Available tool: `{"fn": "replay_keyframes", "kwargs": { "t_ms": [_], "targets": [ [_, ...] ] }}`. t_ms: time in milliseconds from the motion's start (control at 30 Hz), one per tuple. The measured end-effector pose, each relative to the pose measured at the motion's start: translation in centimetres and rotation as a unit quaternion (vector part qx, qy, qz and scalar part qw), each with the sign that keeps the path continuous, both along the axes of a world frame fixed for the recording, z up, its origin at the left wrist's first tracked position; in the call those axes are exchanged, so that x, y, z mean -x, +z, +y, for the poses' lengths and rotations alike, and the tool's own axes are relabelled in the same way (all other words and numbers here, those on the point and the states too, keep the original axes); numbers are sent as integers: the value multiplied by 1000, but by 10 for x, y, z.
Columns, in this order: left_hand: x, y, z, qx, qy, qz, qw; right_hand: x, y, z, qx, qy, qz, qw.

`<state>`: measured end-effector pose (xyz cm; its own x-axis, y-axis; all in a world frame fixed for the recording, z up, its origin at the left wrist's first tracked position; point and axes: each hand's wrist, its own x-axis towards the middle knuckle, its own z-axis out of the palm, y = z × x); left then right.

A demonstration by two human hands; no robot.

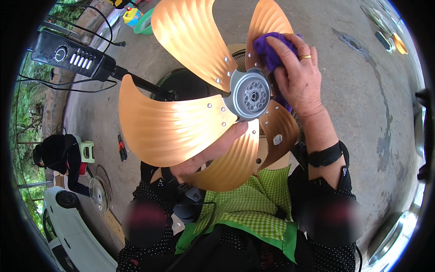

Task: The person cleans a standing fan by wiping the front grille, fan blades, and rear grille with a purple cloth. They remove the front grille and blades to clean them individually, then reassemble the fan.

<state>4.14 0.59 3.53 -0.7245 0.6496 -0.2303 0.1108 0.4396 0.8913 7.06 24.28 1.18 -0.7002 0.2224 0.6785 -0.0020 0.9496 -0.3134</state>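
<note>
A large metal fan blade assembly with several ribbed, copper-coloured blades (174,129) and a grey round hub (250,95) is held up in front of me. My right hand (297,75) is closed round a purple cloth (270,49) and presses it on the upper right blade (269,20). Low between two blades, my left hand (226,141) reaches up to the hub's lower edge. It appears to grip the root of the lower blade (231,165); most of its fingers are hidden by the blades.
Behind the blades stands a black fan pole (145,84) with a control box (72,55) and hanging cables. Red-handled pliers (122,147) lie on the concrete floor (358,118). At left, another person (61,156) bends by a green stool (86,151) and a fan guard (99,195), near a white car (74,231).
</note>
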Motion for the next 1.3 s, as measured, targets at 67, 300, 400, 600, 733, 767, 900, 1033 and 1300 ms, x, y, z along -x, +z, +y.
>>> {"fn": "replay_keyframes", "kwargs": {
  "t_ms": [67,300,400,600,733,767,900,1033,1300],
  "targets": [
    [0,0,-4,21,-16,214,977,2,-2,12,-9,-41,18,999],
    [2,2,-13,-79,9,-19,997,2,-13,48,20,-144,36,989],
    [4,3,-17,-126,10,-61,990,-1,-20,60,30,-158,37,986],
    [11,1,-20,-223,22,-137,965,-6,-34,83,92,-162,14,982],
    [20,3,-23,-275,64,-170,944,-5,-36,88,262,-142,23,954],
    [22,4,-24,-287,76,-178,938,-5,-35,88,313,-137,27,939],
    [26,5,-24,-344,97,-252,899,-8,-21,83,475,-48,157,865],
    [24,-2,-17,-331,75,-227,913,-18,-2,62,423,53,190,884],
    [14,-18,-5,-279,10,-163,946,-12,0,-17,0,206,40,978]
  ]
}}
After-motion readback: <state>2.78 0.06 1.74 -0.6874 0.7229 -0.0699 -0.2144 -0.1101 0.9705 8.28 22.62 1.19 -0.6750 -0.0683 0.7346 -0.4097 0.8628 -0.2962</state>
